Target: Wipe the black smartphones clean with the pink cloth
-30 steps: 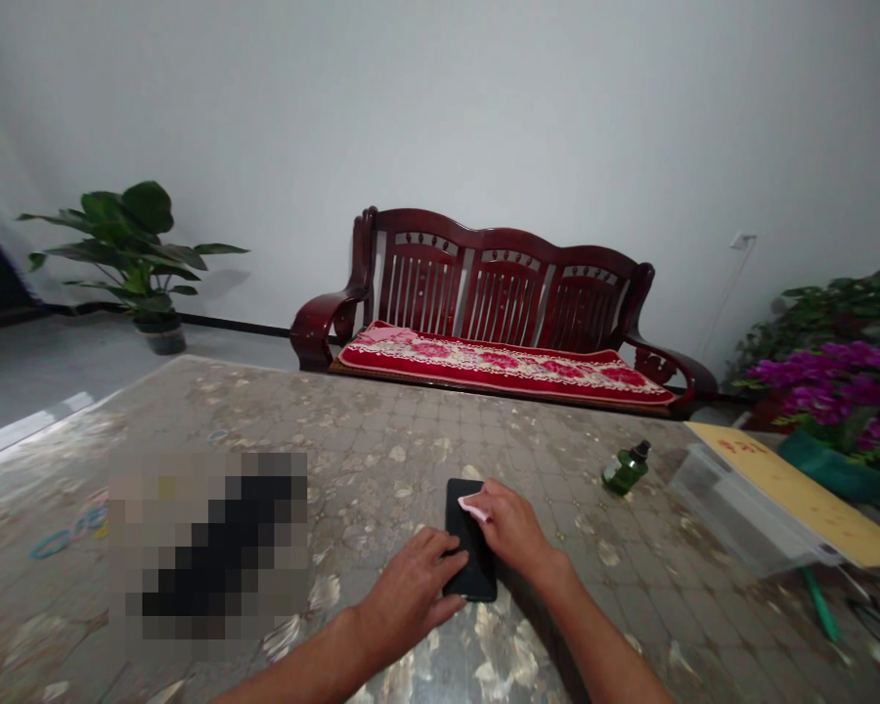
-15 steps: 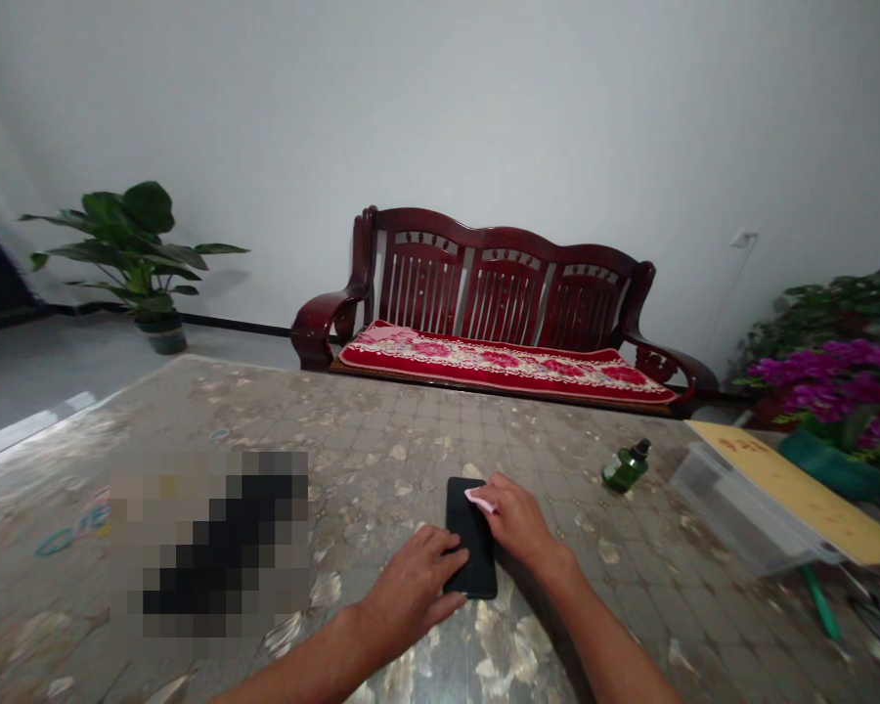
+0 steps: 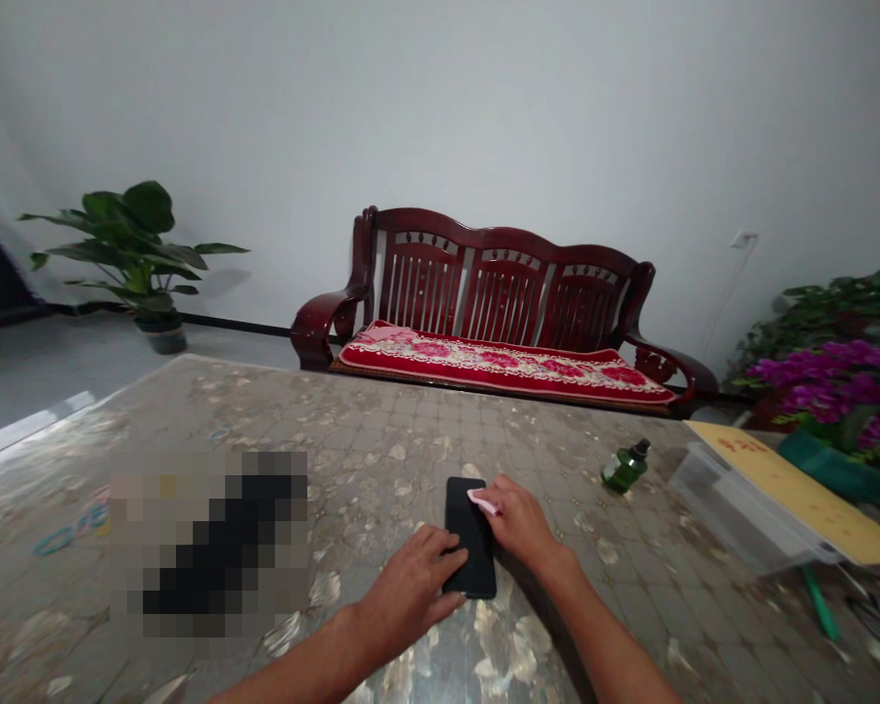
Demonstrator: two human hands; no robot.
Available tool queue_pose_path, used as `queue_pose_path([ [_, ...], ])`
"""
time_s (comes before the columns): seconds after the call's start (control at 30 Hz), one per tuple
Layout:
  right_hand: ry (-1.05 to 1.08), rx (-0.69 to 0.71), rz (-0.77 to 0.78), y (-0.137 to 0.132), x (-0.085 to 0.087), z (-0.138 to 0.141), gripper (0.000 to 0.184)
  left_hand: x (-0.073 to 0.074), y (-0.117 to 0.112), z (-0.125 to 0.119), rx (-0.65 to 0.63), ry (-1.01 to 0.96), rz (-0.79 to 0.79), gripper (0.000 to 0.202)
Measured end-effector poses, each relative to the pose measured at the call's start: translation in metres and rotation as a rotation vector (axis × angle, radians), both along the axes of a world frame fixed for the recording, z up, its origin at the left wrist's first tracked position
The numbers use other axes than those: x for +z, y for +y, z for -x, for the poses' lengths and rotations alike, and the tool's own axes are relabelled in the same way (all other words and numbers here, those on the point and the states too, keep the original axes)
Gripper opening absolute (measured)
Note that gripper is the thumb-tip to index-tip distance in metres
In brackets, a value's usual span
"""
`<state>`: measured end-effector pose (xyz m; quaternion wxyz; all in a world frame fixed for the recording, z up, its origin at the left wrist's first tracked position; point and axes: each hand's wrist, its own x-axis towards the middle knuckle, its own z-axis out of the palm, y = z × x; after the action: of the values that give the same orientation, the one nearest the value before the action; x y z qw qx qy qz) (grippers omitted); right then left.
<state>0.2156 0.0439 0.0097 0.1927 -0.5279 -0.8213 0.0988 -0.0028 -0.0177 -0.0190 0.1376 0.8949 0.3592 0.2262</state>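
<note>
Nearest, two bare forearms reach in over a grey-brown counter [image 3: 352, 420] with a leaf-and-lattice pattern, meeting at a black phone [image 3: 473, 552] that lies flat, its long side running away from the wearer. Taking the phone as the centre of a clock, the left hand [image 3: 411, 577] sits at eight o'clock, its fingers [image 3: 452, 564] spread loosely and resting over the phone's left edge rather than wrapped around it. The right hand [image 3: 517, 523] is between two and three o'clock; its fingers pinch a small pink cloth [image 3: 482, 502] against the upper right part of the screen, so the phone lies under and between both sets of fingers. At nine o'clock a pixelated patch [image 3: 220, 548] hides a dark shape, with a blue ring [image 3: 54, 542] beyond its left edge. Past three o'clock a green handle [image 3: 821, 601] lies beside a clear plastic box [image 3: 740, 518], which has a yellow sheet [image 3: 792, 484] on top. A green bottle [image 3: 623, 469] stands between two and three o'clock, with purple flowers [image 3: 836, 386] well beyond it in a teal pot [image 3: 840, 467]. Farther off, at twelve, is a dark red wooden bench [image 3: 499, 284] with a floral red runner [image 3: 499, 364]; at ten, a leafy potted plant [image 3: 136, 235] stands by the pale wall [image 3: 440, 108].
</note>
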Motion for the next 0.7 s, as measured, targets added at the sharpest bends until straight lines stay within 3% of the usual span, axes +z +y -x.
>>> queue_pose_path([
  [0.13, -0.039, -0.067, 0.000, 0.006, 0.002, 0.005, 0.030, 0.000, 0.000, 0.000, 0.006, -0.003, -0.005, 0.044],
  [0.37, 0.016, 0.098, -0.017, -0.008, 0.002, 0.001, 0.025, -0.002, 0.000, 0.000, 0.004, 0.009, -0.010, 0.047],
  [0.6, -0.026, -0.033, -0.017, 0.002, 0.002, 0.005, 0.029, 0.000, 0.000, 0.000, 0.003, 0.000, 0.007, 0.045],
  [0.7, -0.032, 0.028, -0.028, -0.003, 0.001, 0.005, 0.025, 0.002, -0.001, 0.000, 0.009, 0.008, 0.015, 0.043],
])
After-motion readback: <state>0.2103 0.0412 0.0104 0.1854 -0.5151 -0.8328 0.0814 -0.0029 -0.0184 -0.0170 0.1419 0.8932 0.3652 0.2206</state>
